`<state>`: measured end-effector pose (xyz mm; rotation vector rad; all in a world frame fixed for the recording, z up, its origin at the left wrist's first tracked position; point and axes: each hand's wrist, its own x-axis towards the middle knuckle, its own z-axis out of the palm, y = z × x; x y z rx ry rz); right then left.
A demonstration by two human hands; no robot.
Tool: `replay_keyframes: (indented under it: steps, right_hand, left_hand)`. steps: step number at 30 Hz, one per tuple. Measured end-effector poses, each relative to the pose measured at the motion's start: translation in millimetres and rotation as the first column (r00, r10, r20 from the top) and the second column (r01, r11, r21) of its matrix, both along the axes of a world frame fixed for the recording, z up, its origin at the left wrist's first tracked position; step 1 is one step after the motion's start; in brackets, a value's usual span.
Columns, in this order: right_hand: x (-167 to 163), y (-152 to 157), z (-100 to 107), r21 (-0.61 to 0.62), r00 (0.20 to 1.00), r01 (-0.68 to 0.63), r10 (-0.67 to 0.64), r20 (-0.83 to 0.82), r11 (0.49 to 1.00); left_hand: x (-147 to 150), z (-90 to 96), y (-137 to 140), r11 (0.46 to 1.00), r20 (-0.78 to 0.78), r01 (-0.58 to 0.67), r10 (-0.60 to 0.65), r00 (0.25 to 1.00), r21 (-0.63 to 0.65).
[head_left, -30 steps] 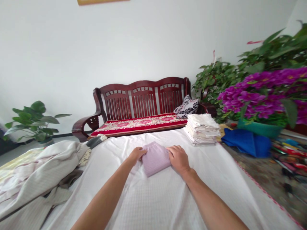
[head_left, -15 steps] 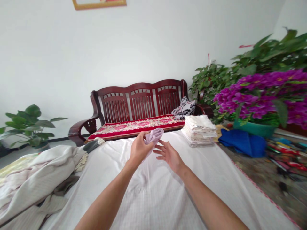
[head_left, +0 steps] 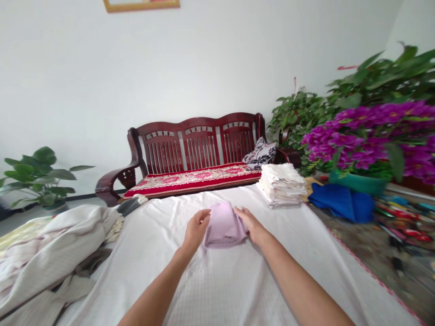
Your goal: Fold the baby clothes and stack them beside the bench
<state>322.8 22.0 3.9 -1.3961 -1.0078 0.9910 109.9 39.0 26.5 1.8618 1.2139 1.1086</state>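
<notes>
A folded lilac ribbed cloth (head_left: 222,226) lies on the white bedsheet-like cover (head_left: 217,285), straight in front of me. My left hand (head_left: 197,228) is at its left edge, thumb and fingers bent together on the upper left side. On the opposite side, my right hand (head_left: 249,225) has the right edge between thumb and fingers; some of those fingertips are hidden by the cloth. Beyond the right hand stands a neat stack of folded white cloths (head_left: 282,185).
Rumpled grey and white clothes (head_left: 68,249) are heaped at the left. A wooden bench (head_left: 197,145) with a red runner stands behind the cover. At the right are purple flowers (head_left: 370,136), a blue cloth (head_left: 341,201) and scattered small items (head_left: 408,222). A leafy plant (head_left: 44,176) is far left.
The lilac cloth, bunched in my raised left hand before, now lies flat and folded on the cover. My right hand, open and apart earlier, has come to its right edge.
</notes>
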Motion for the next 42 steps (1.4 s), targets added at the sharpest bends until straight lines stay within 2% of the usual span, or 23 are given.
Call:
replay_keyframes:
  steps: [1, 3, 5, 7, 10, 12, 15, 17, 19, 23, 26, 30, 37, 42]
  right_hand:
    - [0.2, 1.7, -1.9, -0.014, 0.998, 0.041, -0.04, 0.053, 0.999]
    - [0.8, 4.8, -6.1, -0.038, 0.989, 0.084, -0.078, 0.129, 0.996]
    - [1.5, 6.5, -11.2, -0.02, 0.971, 0.076, -0.069, 0.227, 0.997]
    - [2.4, 6.3, -16.3, -0.027, 0.944, 0.049, -0.037, 0.328, 0.998]
    - [3.5, 4.2, -20.4, -0.05, 0.898, 0.049, -0.022, 0.44, 0.998]
    - [4.8, 4.2, -18.3, -0.031, 0.894, 0.06, -0.04, 0.447, 0.998]
    - [11.3, 11.0, -4.3, 0.07, 0.914, 0.058, -0.082, 0.398, 0.996]
    - [20.2, 21.4, 12.2, 0.151, 0.925, 0.066, -0.117, 0.361, 0.986]
    - [32.7, 36.1, 31.7, 0.208, 0.937, 0.082, -0.147, 0.318, 0.975]
    - [62.4, 71.6, 66.9, 0.236, 0.956, 0.128, -0.183, 0.228, 0.963]
    - [83.3, 95.7, 81.8, 0.212, 0.953, 0.161, -0.208, 0.222, 0.964]
    - [103.1, 116.6, 87.3, 0.165, 0.953, 0.16, -0.196, 0.23, 0.973]
    - [113.4, 130.2, 80.7, 0.028, 0.95, 0.095, -0.099, 0.296, 0.995]
    - [115.0, 138.5, 73.2, -0.054, 0.886, 0.122, -0.084, 0.455, 0.991]
  left_hand:
    - [-4.6, -1.0, -0.5, 0.999, -0.074, 0.024, -0.021, 0.997, 0.04]
    - [-8.9, -6.3, -9.0, 0.981, -0.271, 0.154, -0.118, 0.955, 0.115]
    - [-8.0, -12.7, -24.4, 0.936, -0.469, 0.311, -0.202, 0.86, 0.167]
    - [-5.4, -16.0, -41.4, 0.886, -0.602, 0.421, -0.231, 0.764, 0.194]
    - [-5.3, -13.0, -59.6, 0.841, -0.649, 0.51, -0.289, 0.704, 0.179]
    - [-9.1, -10.7, -64.3, 0.817, -0.606, 0.553, -0.359, 0.71, 0.164]
    - [-16.1, -15.3, -61.2, 0.828, -0.449, 0.495, -0.35, 0.822, 0.262]
    - [-18.4, -22.3, -54.9, 0.863, -0.326, 0.372, -0.262, 0.908, 0.341]
    - [-17.4, -28.1, -47.7, 0.896, -0.266, 0.262, -0.171, 0.949, 0.358]
    - [-8.9, -29.1, -38.3, 0.947, -0.339, 0.176, -0.078, 0.937, 0.268]
    - [-3.2, -25.4, -37.8, 0.961, -0.406, 0.191, -0.097, 0.909, 0.199]
    - [-0.4, -24.9, -38.9, 0.959, -0.427, 0.227, -0.136, 0.894, 0.169]
    - [0.7, -27.5, -35.9, 0.954, -0.427, 0.244, -0.15, 0.892, 0.175]
    - [1.1, -27.5, -35.4, 0.943, -0.431, 0.265, -0.157, 0.888, 0.203]
